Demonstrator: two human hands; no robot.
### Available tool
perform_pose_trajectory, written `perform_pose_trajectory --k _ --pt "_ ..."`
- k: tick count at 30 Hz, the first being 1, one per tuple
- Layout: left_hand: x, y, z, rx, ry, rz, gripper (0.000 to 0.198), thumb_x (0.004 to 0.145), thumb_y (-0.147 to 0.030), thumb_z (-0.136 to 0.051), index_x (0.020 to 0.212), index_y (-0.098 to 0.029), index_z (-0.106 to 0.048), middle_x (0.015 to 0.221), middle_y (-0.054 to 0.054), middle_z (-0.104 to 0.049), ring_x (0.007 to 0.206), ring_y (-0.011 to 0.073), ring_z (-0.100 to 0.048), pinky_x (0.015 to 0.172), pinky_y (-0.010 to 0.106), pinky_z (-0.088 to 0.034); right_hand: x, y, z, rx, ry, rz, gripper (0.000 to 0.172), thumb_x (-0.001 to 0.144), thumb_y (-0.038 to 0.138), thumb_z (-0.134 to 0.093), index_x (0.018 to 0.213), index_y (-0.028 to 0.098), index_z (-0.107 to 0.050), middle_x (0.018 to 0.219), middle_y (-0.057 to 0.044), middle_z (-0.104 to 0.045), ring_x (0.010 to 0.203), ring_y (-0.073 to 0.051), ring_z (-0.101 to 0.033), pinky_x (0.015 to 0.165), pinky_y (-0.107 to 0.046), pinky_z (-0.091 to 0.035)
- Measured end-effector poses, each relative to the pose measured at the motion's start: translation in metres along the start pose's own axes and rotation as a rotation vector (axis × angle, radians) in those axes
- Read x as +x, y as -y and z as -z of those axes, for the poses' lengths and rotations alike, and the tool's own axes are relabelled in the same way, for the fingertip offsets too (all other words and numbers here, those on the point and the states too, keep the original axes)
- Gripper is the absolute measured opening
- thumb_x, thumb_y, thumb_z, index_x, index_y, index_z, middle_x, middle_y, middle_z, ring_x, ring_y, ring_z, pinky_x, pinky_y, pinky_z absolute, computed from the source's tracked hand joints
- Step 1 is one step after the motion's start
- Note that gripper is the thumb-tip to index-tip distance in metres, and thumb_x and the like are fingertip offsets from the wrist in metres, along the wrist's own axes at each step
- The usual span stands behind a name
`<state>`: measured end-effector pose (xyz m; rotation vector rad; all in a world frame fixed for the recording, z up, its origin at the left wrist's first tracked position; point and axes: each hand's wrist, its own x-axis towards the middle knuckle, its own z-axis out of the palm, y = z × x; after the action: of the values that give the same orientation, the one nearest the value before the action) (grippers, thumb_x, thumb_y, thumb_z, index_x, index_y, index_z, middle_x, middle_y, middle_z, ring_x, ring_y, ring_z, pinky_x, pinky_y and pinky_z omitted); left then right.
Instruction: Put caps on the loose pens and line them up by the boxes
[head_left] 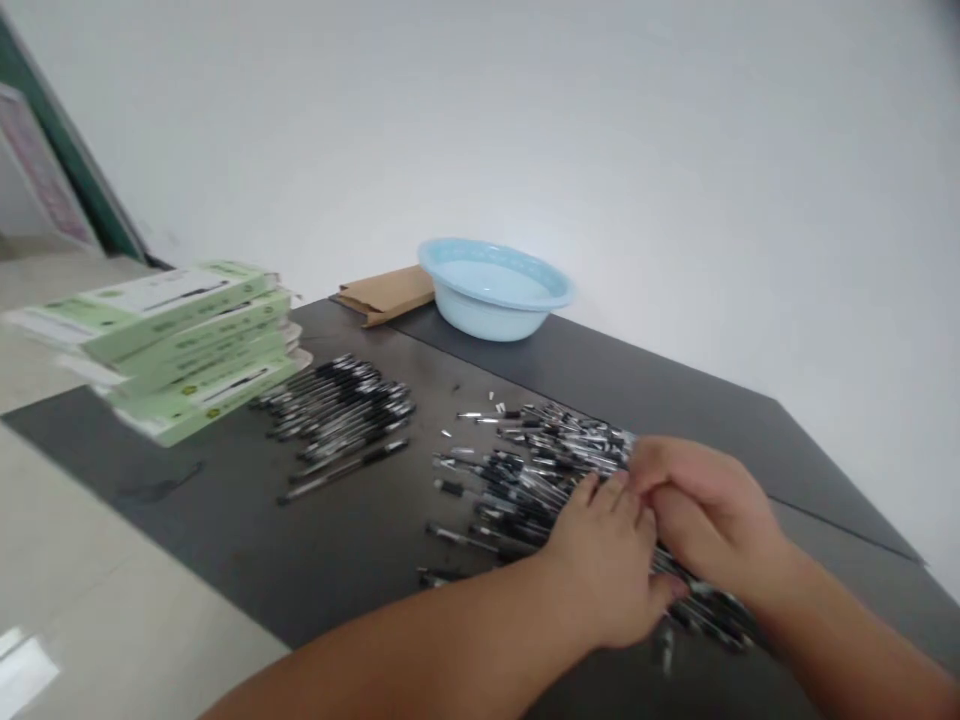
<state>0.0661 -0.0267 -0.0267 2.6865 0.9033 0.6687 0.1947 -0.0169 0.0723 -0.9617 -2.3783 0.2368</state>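
A loose heap of black-and-clear pens (517, 490) lies on the dark table under and around both hands. My left hand (607, 560) rests palm down over the heap, fingers stretched forward and thumb apart. Right beside it, touching or overlapping its fingers, is my right hand (705, 505), curled closed; whatever its fingers hold is hidden. More pens (705, 615) stick out below the right hand, toward the near edge. To the left, a neater group of pens (341, 415) lies side by side, apart from the heap.
Green-and-white pen boxes (187, 350) stand stacked at the table's left edge. A light blue basin (491, 315) sits at the back by the wall, next to a brown paper packet (386, 295). Small white bits (501, 407) lie near the heap. A seam crosses the table (360, 560).
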Motion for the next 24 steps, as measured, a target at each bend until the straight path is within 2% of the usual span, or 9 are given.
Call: perform_pose_trajectory --k 2,5,6,8,11,15,17,20,24 --pt "0.000 0.002 0.002 0.001 0.026 0.004 0.075 0.106 -0.065 -0.036 0.150 -0.007 -0.053 0.161 0.022 -0.047 0.157 0.0363 -0.031 0.129 0.057 -0.024 -0.065 -0.031 0.025 -0.085 -0.118 -0.289 0.020 0.094 0.020 -0.044 0.079 0.028 -0.055 0.068 -0.001 -0.060 0.061 -0.022 -0.059 0.057 -0.035 -0.049" --pt "0.000 0.004 0.006 -0.002 0.085 0.030 0.076 0.106 -0.067 -0.032 0.154 -0.011 -0.049 0.165 0.019 -0.042 0.160 0.0344 -0.026 0.130 0.056 -0.022 -0.144 -0.077 0.049 -0.284 -0.145 -0.644 0.014 0.097 0.035 -0.046 0.092 0.028 -0.057 0.066 -0.001 -0.057 0.060 -0.024 -0.058 0.055 -0.037 -0.047" --pt "0.000 0.005 0.007 -0.001 0.105 0.045 0.076 0.106 -0.068 -0.032 0.155 -0.013 -0.048 0.167 0.018 -0.041 0.160 0.0339 -0.025 0.130 0.056 -0.021 -0.163 -0.091 0.053 -0.339 -0.178 -0.705 0.018 0.098 0.040 -0.046 0.099 0.028 -0.059 0.071 -0.003 -0.062 0.065 -0.026 -0.062 0.059 -0.040 -0.051" --pt "0.001 0.006 0.008 0.005 0.133 0.072 0.077 0.105 -0.071 -0.032 0.159 -0.017 -0.044 0.169 0.016 -0.037 0.161 0.0330 -0.023 0.131 0.056 -0.019 -0.187 -0.109 0.058 -0.368 -0.187 -0.754 0.032 0.101 0.047 -0.045 0.119 0.026 -0.061 0.099 -0.010 -0.072 0.093 -0.033 -0.071 0.081 -0.050 -0.058" --pt "0.002 0.011 0.005 0.017 0.155 0.075 0.079 0.102 -0.075 -0.033 0.160 -0.022 -0.043 0.171 0.013 -0.035 0.162 0.0320 -0.021 0.131 0.056 -0.018 -0.195 -0.116 0.054 -0.276 -0.091 -0.715 0.047 0.105 0.053 -0.044 0.143 0.027 -0.054 0.143 -0.014 -0.063 0.134 -0.037 -0.059 0.114 -0.060 -0.047" --pt "0.003 0.015 0.000 0.058 0.189 0.067 0.078 0.101 -0.077 -0.033 0.157 -0.025 -0.047 0.171 0.011 -0.035 0.162 0.0322 -0.023 0.131 0.057 -0.017 -0.183 -0.101 0.032 -0.156 0.078 -0.626 0.050 0.107 0.054 -0.043 0.150 0.029 -0.050 0.157 -0.013 -0.055 0.145 -0.034 -0.052 0.122 -0.059 -0.042" --pt "0.005 0.014 0.004 0.070 0.183 0.049 0.077 0.102 -0.077 -0.032 0.160 -0.027 -0.042 0.173 0.010 -0.030 0.162 0.0328 -0.022 0.130 0.060 -0.015 -0.178 -0.094 0.019 -0.169 0.131 -0.588 0.053 0.108 0.053 -0.044 0.154 0.028 -0.049 0.162 -0.013 -0.051 0.151 -0.033 -0.047 0.125 -0.059 -0.038" --pt "0.008 0.011 0.017 0.118 0.044 -0.033 0.088 0.098 -0.082 -0.033 0.168 -0.029 -0.025 0.177 0.010 -0.016 0.164 0.0359 -0.012 0.130 0.064 -0.005 -0.176 -0.087 0.006 -0.259 0.150 -0.600 0.064 0.108 0.054 -0.043 0.166 0.030 -0.031 0.175 -0.013 -0.029 0.161 -0.036 -0.025 0.126 -0.065 -0.029" --pt "0.005 0.008 0.036 0.228 -0.276 -0.158 0.119 0.081 -0.100 -0.028 0.170 -0.021 -0.010 0.176 0.020 -0.011 0.163 0.0432 0.001 0.126 0.070 0.005 -0.180 -0.085 0.001 -0.355 0.154 -0.609 0.075 0.110 0.055 -0.037 0.171 0.035 0.000 0.179 -0.012 -0.001 0.163 -0.038 -0.003 0.124 -0.074 -0.018"
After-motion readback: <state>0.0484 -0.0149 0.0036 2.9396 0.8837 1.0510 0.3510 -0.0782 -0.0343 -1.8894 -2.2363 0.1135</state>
